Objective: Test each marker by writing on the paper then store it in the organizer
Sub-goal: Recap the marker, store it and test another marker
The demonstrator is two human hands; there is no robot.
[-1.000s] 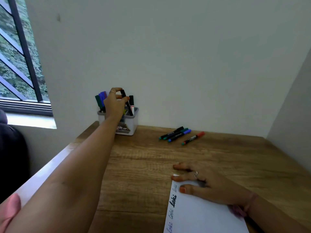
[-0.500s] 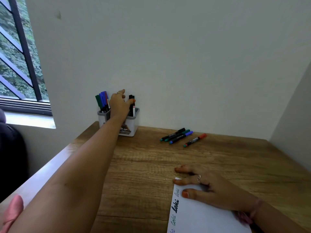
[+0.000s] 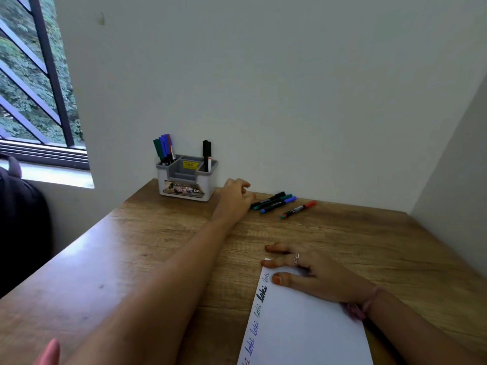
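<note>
Wooden desk (image 3: 158, 246); left hand (image 3: 234, 198) fingers loosely curled beside markers (image 3: 274, 202); right hand (image 3: 311, 272) fingers flat on paper (image 3: 303, 330).

A wooden desk (image 3: 147, 233) with a visible grain fills a corner. Behind it rises a plain pale wall (image 3: 263, 75), meeting a side wall (image 3: 458, 159) to the desk's right. Left of the desk, a dark-framed window (image 3: 34, 83) shows green foliage; daylight falls on its sill (image 3: 52, 176).
</note>
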